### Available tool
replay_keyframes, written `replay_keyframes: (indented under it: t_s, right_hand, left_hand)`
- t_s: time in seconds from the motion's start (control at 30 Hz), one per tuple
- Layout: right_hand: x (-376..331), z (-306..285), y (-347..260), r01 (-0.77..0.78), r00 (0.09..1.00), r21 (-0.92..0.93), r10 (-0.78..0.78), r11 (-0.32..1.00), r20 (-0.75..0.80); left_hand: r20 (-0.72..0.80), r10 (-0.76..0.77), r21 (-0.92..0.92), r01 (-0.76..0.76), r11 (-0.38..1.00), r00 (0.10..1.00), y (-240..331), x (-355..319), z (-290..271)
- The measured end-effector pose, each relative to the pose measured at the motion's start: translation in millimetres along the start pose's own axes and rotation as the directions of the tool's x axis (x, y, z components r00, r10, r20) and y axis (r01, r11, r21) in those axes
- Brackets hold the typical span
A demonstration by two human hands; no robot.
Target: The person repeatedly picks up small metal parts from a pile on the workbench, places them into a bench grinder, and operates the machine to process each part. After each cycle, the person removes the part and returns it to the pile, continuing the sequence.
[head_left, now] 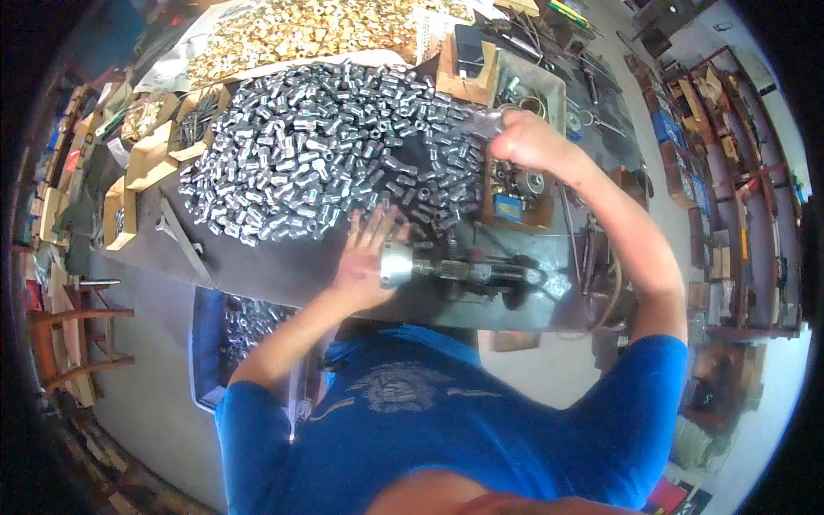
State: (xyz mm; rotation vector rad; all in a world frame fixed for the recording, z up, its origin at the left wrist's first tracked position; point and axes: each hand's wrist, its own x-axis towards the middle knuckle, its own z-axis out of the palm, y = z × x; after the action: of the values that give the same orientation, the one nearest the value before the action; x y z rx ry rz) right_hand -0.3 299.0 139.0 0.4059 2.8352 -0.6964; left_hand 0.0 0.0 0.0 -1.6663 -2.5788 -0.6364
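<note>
A big heap of small silver metal fittings (318,146) covers the dark workbench (275,266). My left hand (365,257) rests flat at the heap's near edge, fingers spread, right beside the shiny round chuck (396,263) of a small dark bench machine (481,275). My right hand (536,142) is raised over the right side of the bench, closed around a silver metal tool or part (482,123) that sticks out to its left.
A pile of brass-coloured parts (300,34) lies at the back. Cardboard boxes (150,154) line the bench's left edge. A wooden tray of odd parts (515,184) sits under my right hand. A bin of silver fittings (245,322) stands below the bench. Shelves (730,172) fill the right.
</note>
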Motion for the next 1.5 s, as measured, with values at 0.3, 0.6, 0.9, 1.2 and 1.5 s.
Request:
replay_keyframes:
  t_s: [0.3,0.6,0.9,1.2,1.5]
  right_hand:
    - [-88.8,-6.9,47.2,0.054,0.986,-0.149,-0.029,0.987,0.164]
    - [-68.3,-20.0,29.5,0.087,0.996,-0.149,-0.082,0.985,0.042]
    - [-59.5,-27.0,45.1,0.217,0.976,-0.348,-0.205,0.912,0.073]
    - [-69.5,-22.9,65.6,0.064,0.994,-0.176,-0.079,0.982,-0.081]
    - [-78.2,-5.8,45.2,-0.026,0.998,-0.130,0.033,0.991,0.053]
  left_hand:
    - [0.031,0.098,0.108,-0.101,0.989,0.995,2.2,71.3,27.8]
    - [-0.114,0.082,0.076,-0.074,0.994,0.990,-23.2,57.0,19.6]
    - [-0.004,0.083,0.080,-0.082,0.993,0.997,-25.1,148.3,31.8]
    - [0.167,0.091,0.043,-0.100,0.994,0.982,-17.8,192.4,58.4]
    - [0.043,0.144,-0.192,-0.134,0.972,0.989,-23.4,107.9,39.1]
